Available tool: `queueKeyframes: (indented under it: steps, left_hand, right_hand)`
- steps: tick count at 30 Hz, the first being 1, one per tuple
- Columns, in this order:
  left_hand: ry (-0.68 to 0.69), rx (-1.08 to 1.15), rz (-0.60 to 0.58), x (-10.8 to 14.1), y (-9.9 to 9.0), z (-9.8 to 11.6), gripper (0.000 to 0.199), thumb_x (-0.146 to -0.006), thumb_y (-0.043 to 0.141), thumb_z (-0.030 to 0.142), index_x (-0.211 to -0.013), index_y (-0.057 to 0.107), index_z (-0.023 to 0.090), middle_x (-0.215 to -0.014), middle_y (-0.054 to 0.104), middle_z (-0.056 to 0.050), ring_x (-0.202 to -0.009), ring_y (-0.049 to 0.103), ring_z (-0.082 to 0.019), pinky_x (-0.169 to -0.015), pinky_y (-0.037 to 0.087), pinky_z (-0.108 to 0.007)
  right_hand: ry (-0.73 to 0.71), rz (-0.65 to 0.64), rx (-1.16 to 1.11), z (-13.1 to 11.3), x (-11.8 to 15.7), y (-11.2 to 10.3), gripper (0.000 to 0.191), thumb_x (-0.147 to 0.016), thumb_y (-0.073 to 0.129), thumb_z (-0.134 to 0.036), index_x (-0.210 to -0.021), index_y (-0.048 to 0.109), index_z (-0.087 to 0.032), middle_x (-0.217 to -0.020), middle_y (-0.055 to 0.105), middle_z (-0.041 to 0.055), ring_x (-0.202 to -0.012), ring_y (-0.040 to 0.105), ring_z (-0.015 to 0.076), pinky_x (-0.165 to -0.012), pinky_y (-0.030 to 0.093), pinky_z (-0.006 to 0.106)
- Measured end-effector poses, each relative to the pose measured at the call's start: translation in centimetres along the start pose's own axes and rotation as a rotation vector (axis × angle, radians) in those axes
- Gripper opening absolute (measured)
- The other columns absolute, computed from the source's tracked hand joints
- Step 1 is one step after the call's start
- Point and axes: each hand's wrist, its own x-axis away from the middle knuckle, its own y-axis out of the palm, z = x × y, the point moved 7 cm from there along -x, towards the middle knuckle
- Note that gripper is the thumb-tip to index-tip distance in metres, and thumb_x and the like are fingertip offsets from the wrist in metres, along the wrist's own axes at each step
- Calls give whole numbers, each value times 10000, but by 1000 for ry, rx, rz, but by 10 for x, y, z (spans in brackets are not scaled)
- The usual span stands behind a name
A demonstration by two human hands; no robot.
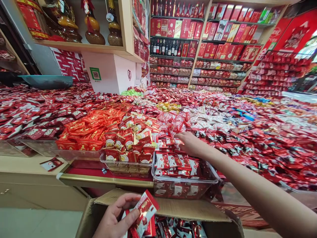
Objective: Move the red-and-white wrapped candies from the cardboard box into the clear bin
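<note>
My left hand (pixel 121 213) is closed around a few red-and-white candy packets (pixel 146 211), above an open cardboard box (pixel 188 210). More packets of similar look (pixel 173 228) lie inside the box. My right hand (pixel 190 144) reaches over the back of a clear plastic bin (pixel 185 180) filled with red-and-white packets (pixel 173 161). Its fingers curl down among the packets there; what they grip, if anything, is hidden. Just left of that bin stands another clear bin (pixel 126 162) of red-and-gold packets (pixel 128 142).
Orange-red packets (pixel 89 129) are heaped further left. One loose packet (pixel 51 164) lies on the counter ledge (pixel 22 165). A blue basin (pixel 47 81) sits at the back left. Shelves of bottles and red boxes (pixel 170 28) line the back wall.
</note>
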Motion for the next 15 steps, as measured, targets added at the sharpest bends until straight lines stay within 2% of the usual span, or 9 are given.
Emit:
queueKeyframes:
  steps: [2, 3, 6, 8, 10, 13, 15]
  left_hand:
    - [-43, 129, -4, 5, 6, 7, 360, -597, 718, 378, -906, 618, 221, -850, 696, -14, -705, 629, -175, -601, 508, -209]
    - [-32, 159, -7, 6, 10, 14, 383, -618, 706, 371, -958, 592, 236, -884, 691, -11, -715, 633, -177, -606, 512, -219]
    - [138, 34, -62, 0, 29, 48, 380, -666, 677, 316, -1017, 554, 236, -948, 670, -16, -821, 624, -189, -688, 509, -228]
    - [278, -112, -97, -9, 45, 71, 361, -666, 678, 267, -1005, 564, 216, -976, 657, -20, -915, 595, -192, -764, 487, -219]
    - [346, -209, -156, -21, 63, 88, 392, -662, 677, 238, -1035, 562, 203, -1014, 646, -27, -950, 579, -194, -794, 475, -222]
    - [389, -275, -283, -44, 89, 106, 434, -670, 669, 239, -1087, 561, 189, -1068, 635, -49, -951, 582, -205, -820, 466, -262]
    - [450, -254, -316, -60, 100, 118, 407, -671, 670, 248, -1065, 585, 190, -1056, 645, -49, -943, 586, -203, -825, 463, -276]
  right_hand:
    - [-33, 99, -153, -24, 21, -17, 270, -803, 457, -164, -1044, 572, -129, -1076, 595, 124, -1006, 516, 226, -884, 373, 339]
    - [-60, 124, -301, -38, 33, -24, 228, -822, 457, -226, -995, 592, -162, -1014, 622, 93, -937, 547, 198, -834, 407, 308]
    - [-83, 15, -733, -74, 61, -25, 232, -817, 477, -374, -949, 593, -221, -850, 645, 28, -735, 573, 150, -641, 447, 244]
    - [-95, 12, -858, -85, 68, -24, 236, -823, 460, -394, -868, 595, -205, -739, 608, 12, -643, 531, 132, -565, 413, 225]
    - [-64, 117, -917, -79, 63, -25, 256, -833, 441, -375, -752, 584, -178, -630, 532, -9, -573, 461, 111, -521, 366, 213]
    - [8, 306, -1076, -51, 49, -28, 268, -820, 462, -367, -691, 575, -161, -563, 448, -34, -521, 387, 90, -485, 317, 203]
    - [49, 452, -1159, -31, 43, -32, 272, -809, 480, -375, -672, 574, -160, -561, 445, -36, -521, 389, 88, -490, 322, 204]
